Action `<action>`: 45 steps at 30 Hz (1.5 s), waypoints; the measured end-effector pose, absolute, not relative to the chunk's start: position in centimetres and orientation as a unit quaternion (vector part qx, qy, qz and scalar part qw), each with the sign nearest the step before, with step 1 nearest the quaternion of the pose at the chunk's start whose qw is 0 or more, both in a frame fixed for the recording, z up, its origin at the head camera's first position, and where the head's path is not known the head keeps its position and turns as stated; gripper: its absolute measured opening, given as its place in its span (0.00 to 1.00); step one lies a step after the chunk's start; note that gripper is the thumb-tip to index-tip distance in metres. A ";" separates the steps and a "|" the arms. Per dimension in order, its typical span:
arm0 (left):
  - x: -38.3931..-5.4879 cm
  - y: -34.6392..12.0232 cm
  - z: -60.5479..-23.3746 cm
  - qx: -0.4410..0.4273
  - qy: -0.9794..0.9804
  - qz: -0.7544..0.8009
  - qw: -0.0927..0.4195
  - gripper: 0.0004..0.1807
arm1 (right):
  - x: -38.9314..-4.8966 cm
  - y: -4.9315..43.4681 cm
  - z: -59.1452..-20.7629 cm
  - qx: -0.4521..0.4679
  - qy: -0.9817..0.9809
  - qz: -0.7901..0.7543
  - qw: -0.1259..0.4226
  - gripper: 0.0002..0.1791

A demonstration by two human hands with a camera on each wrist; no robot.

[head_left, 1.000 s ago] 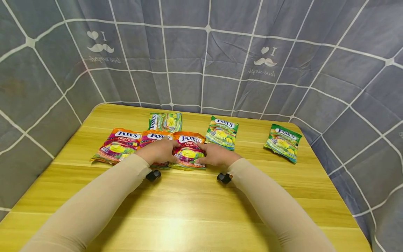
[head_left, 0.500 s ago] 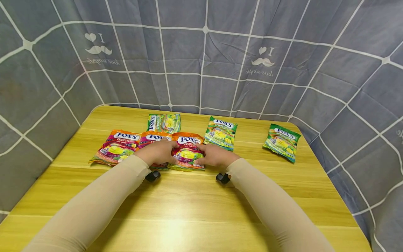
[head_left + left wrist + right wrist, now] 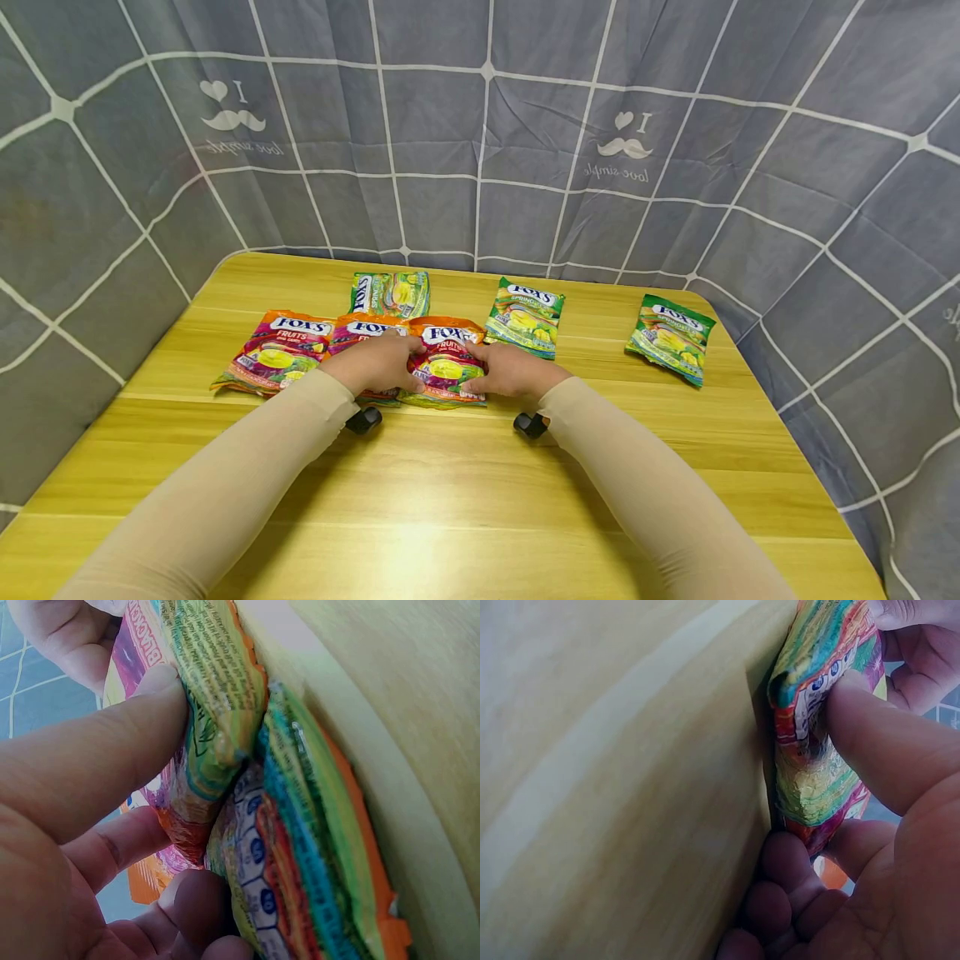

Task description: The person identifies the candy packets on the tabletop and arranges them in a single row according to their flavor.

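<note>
An orange and purple bag of Fox's Fruits candy (image 3: 447, 368) lies face up between both hands. My left hand (image 3: 378, 361) grips its left side, thumb on the front and fingers round the edge, as the left wrist view shows. On the opposite side, my right hand (image 3: 516, 371) pinches the same bag (image 3: 810, 787) with the thumb on its front and fingers curled at its edge. A second Fruits bag (image 3: 362, 327) sits just left of it, partly hidden under my left hand. Farther left rests a third Fruits bag (image 3: 279, 348), forming a row.
Behind the row, a green Springtea-like Fox's bag (image 3: 393, 293) lies turned sideways. Another green bag (image 3: 527, 317) sits behind my right hand, and a third green bag (image 3: 672, 340) lies far right. A grey checked curtain (image 3: 442, 142) surrounds the wooden table (image 3: 450, 500).
The head view has shifted very slightly. Both hands keep their grip on the same candy bag, and the bags stay in place.
</note>
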State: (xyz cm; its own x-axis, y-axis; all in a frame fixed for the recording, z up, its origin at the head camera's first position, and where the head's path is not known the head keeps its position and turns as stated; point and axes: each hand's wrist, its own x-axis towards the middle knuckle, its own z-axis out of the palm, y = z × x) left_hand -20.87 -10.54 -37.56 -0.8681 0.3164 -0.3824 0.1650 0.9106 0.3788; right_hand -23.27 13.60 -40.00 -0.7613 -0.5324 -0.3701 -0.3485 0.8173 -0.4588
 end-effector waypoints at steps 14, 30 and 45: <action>-20.8 -10.5 -37.7 0.123 0.953 0.162 0.223 0.40 | -23.2 13.7 -40.0 -0.239 0.920 -0.183 0.252 0.46; -20.7 -10.5 -37.6 0.120 0.954 0.164 0.219 0.41 | -23.3 13.7 -40.1 -0.243 0.918 -0.186 0.250 0.46; -21.4 -9.9 -36.5 0.154 0.955 0.111 0.229 0.37 | -23.1 13.9 -39.8 -0.225 0.916 -0.217 0.252 0.48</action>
State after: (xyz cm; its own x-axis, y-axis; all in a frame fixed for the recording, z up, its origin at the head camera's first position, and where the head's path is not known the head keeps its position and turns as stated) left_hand -21.39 -9.88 -36.50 -0.8478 0.3448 -0.4029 0.2435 0.9280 0.2819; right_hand -23.14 13.89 -39.79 -0.7716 -0.5221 -0.3634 -0.3032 0.8040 -0.5115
